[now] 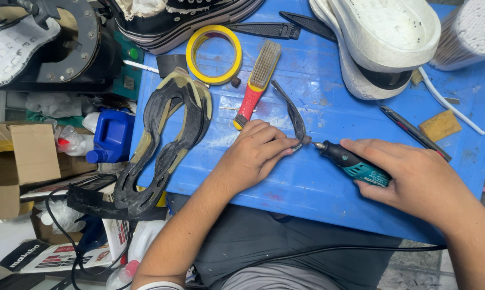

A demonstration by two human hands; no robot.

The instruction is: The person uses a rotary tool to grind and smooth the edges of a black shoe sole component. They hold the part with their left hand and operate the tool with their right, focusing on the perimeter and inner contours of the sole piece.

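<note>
**A:** What have I got in the head view?

**B:** My left hand (251, 156) presses a thin, dark, curved strip of rubber (291, 114) onto the blue plastic table (328, 107), fingers closed around the strip's near end. My right hand (422, 182) is wrapped around a black-and-teal handheld rotary tool (352, 162), whose small grinding tip touches the strip just beside my left fingertips.

**A:** Where does the strip lie?

**B:** Mid-table, running from my left fingers toward the far side.

**A:** And around it?

**B:** Just left of the strip sits a red-handled wire brush (257, 83). Farther left lies a worn black outsole with a yellowish rim (164, 145), hanging over the table's left edge. A yellow roll of tape (214, 55) is on the far side, near a black high-top sneaker (183, 16). Far right are stacked white shoe soles (385, 43), and a tan sanding block (439, 125) lies right. The tool's black cord (328, 249) crosses my lap, near.
</note>
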